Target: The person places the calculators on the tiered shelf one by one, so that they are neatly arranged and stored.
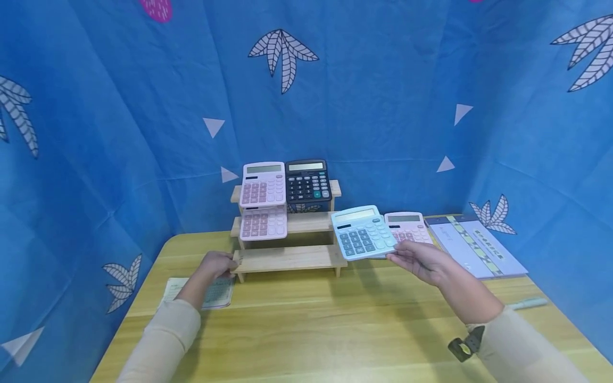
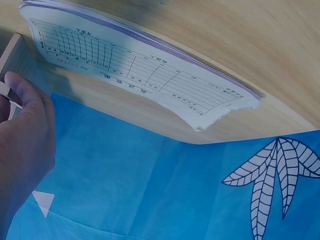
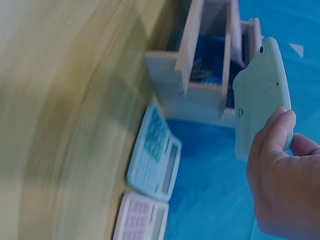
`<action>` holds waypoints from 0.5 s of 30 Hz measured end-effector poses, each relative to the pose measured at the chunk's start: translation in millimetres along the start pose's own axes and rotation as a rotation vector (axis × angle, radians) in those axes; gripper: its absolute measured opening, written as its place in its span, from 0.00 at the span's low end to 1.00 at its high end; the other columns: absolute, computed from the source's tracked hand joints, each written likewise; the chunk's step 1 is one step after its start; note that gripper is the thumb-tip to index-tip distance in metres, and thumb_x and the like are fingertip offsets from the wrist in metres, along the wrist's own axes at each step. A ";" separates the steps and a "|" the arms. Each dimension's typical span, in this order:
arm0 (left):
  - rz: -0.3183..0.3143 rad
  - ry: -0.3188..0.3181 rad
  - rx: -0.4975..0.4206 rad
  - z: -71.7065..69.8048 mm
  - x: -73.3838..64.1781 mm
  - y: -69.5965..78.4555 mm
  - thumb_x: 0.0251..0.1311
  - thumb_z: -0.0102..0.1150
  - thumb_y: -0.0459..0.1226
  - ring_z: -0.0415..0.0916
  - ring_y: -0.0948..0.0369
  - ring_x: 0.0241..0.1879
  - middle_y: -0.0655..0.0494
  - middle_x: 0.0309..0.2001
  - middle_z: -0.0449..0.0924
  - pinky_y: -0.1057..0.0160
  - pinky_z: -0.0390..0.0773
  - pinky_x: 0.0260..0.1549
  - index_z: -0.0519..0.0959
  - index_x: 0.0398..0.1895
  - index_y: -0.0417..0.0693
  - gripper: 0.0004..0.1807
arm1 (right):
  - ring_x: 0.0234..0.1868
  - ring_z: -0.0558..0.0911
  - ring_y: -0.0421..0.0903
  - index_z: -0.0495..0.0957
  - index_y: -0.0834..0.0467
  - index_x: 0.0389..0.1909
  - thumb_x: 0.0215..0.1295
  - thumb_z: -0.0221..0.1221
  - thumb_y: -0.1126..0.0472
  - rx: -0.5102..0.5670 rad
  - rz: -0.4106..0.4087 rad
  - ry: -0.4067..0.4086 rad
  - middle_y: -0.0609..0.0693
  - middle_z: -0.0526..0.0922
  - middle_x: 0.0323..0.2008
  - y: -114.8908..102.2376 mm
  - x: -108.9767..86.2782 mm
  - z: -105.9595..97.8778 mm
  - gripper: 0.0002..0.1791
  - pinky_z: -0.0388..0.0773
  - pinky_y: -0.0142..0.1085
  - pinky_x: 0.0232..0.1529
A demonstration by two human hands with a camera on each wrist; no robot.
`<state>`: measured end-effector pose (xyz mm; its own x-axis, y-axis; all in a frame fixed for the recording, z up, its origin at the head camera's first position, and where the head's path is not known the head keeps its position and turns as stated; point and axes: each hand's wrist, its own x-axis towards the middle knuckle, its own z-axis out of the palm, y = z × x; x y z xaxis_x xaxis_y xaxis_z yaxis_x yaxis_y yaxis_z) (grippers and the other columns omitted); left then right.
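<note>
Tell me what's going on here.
A person's right hand holds a light-blue desktop calculator near the right end of a three-tier wooden stand; the left hand grips its bottom tier. Two pink calculators and a black calculator sit on the upper tiers. Another blue calculator and another pink calculator are on the table.

The head view looks forward and down from above, sharing the rack [image 1: 287, 258] with the nearer, sideways right-wrist view's top centre, the pad [image 1: 217, 295] with the close, inverted left-wrist view's upper left.
</note>
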<state>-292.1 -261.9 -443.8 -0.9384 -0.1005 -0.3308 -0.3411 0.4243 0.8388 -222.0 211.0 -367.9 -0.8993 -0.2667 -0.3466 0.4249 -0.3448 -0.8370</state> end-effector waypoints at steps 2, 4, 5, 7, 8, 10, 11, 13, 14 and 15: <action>-0.008 0.000 0.006 0.1 0.7 -0.2 0.57 0.55 0.26 0.76 0.64 0.23 0.27 0.60 0.64 0.67 0.84 0.28 0.63 0.61 0.24 0.28 | 0.35 0.85 0.45 0.67 0.68 0.43 0.66 0.43 0.73 0.002 0.004 -0.022 0.58 0.83 0.32 2.0 4.3 7.2 0.08 0.81 0.29 0.45; -0.012 -0.002 0.006 -0.3 0.6 0.4 0.56 0.55 0.26 0.76 0.63 0.24 0.27 0.60 0.64 0.67 0.84 0.28 0.63 0.62 0.24 0.28 | 0.35 0.85 0.45 0.71 0.67 0.36 0.66 0.44 0.73 0.005 0.006 -0.040 0.58 0.83 0.32 5.0 9.2 14.1 0.07 0.82 0.29 0.45; -0.015 -0.001 0.004 -0.4 0.2 0.7 0.56 0.55 0.26 0.76 0.63 0.23 0.27 0.60 0.64 0.66 0.84 0.28 0.63 0.61 0.24 0.28 | 0.35 0.85 0.45 0.73 0.66 0.34 0.66 0.44 0.73 0.003 0.006 -0.048 0.58 0.83 0.31 6.9 11.9 17.5 0.09 0.81 0.28 0.45; -0.013 -0.002 -0.006 -0.6 -0.8 1.0 0.57 0.56 0.26 0.76 0.63 0.23 0.27 0.57 0.66 0.66 0.84 0.29 0.63 0.61 0.23 0.28 | 0.35 0.84 0.45 0.73 0.65 0.32 0.67 0.44 0.73 -0.001 0.008 -0.062 0.58 0.83 0.32 11.5 18.1 24.2 0.09 0.81 0.28 0.46; -0.014 0.000 -0.013 -0.7 -1.2 1.1 0.57 0.56 0.26 0.76 0.63 0.23 0.28 0.55 0.68 0.66 0.84 0.29 0.63 0.61 0.23 0.28 | 0.35 0.84 0.45 0.73 0.66 0.33 0.67 0.44 0.73 -0.002 0.010 -0.069 0.58 0.82 0.32 13.9 21.3 27.5 0.08 0.81 0.29 0.46; -0.018 0.003 -0.029 -0.7 -1.4 0.9 0.57 0.57 0.26 0.75 0.63 0.22 0.31 0.51 0.70 0.66 0.84 0.29 0.64 0.61 0.23 0.28 | 0.36 0.84 0.45 0.70 0.67 0.36 0.67 0.44 0.73 -0.009 0.014 -0.078 0.57 0.82 0.33 18.6 27.0 33.7 0.06 0.81 0.29 0.47; -0.019 0.004 -0.033 -0.6 -1.5 0.9 0.57 0.58 0.26 0.75 0.63 0.22 0.33 0.49 0.71 0.66 0.84 0.29 0.64 0.60 0.23 0.28 | 0.36 0.84 0.45 0.69 0.67 0.38 0.66 0.44 0.73 -0.009 0.017 -0.077 0.57 0.82 0.33 20.8 29.9 36.7 0.06 0.81 0.29 0.47; -0.019 0.002 -0.038 -0.7 -0.9 0.5 0.57 0.58 0.27 0.74 0.64 0.22 0.34 0.47 0.72 0.67 0.84 0.28 0.64 0.60 0.23 0.28 | 0.36 0.84 0.45 0.68 0.68 0.40 0.66 0.44 0.73 -0.006 0.021 -0.072 0.57 0.82 0.33 24.8 35.7 42.3 0.06 0.80 0.29 0.48; -0.022 0.003 -0.041 -0.7 -0.9 0.8 0.57 0.58 0.27 0.74 0.64 0.21 0.35 0.47 0.72 0.67 0.84 0.28 0.64 0.60 0.23 0.28 | 0.37 0.84 0.45 0.67 0.69 0.41 0.66 0.44 0.73 -0.006 0.022 -0.072 0.57 0.82 0.33 26.2 38.4 44.6 0.06 0.80 0.29 0.48; -0.020 -0.001 -0.039 -0.8 -0.8 1.1 0.58 0.58 0.27 0.74 0.64 0.21 0.34 0.48 0.72 0.67 0.84 0.28 0.64 0.60 0.23 0.28 | 0.37 0.84 0.45 0.67 0.69 0.41 0.66 0.44 0.73 -0.005 0.023 -0.068 0.57 0.82 0.33 27.4 41.0 47.1 0.06 0.80 0.29 0.48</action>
<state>-291.8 -262.1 -442.3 -0.9314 -0.1074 -0.3478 -0.3614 0.3866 0.8485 -242.4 148.3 -385.1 -0.8802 -0.3347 -0.3365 0.4445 -0.3332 -0.8315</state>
